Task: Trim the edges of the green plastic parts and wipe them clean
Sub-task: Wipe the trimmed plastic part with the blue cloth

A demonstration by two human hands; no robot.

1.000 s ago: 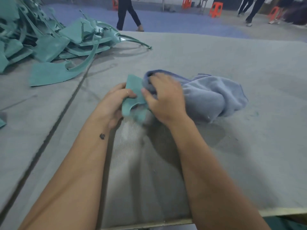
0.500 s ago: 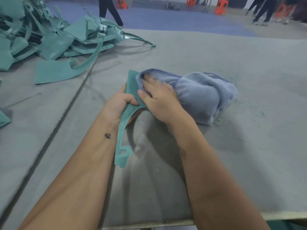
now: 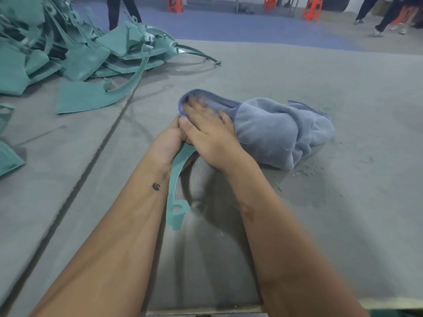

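- Step in hand, as I judge it: wiping one green plastic part (image 3: pixel 176 179) with the blue cloth (image 3: pixel 279 131); no trimming tool in view.
- Left hand (image 3: pixel 168 143) grips the part's upper end, fingers curled round it, mostly hidden behind the right hand.
- Right hand (image 3: pixel 206 131) lies flat on the cloth, fingers fairly straight and slightly apart, pressing the cloth's 10 o'clock corner onto the part's upper end; fingertips blurred.
- Part sits at frame centre, between the two forearms, lifted at its top; whether its lower end touches the grey table (image 3: pixel 320 213) I cannot tell.
- Long axis runs roughly 12 to 6 o'clock, leaning a bit toward 1 at the top; narrow strip with a small looped tab at the 6 o'clock end, pointing at the person.
- Top end is hidden under cloth and hands.
- To do it well: keep the left grip firm so the thin strip doesn't flex, wipe along the length rather than across, fold cloth over the edge, then cover the tab end.
- Risk: the strip bending or slipping.
- Pile of green parts (image 3: pixel 75 53) at 10 o'clock, well apart.
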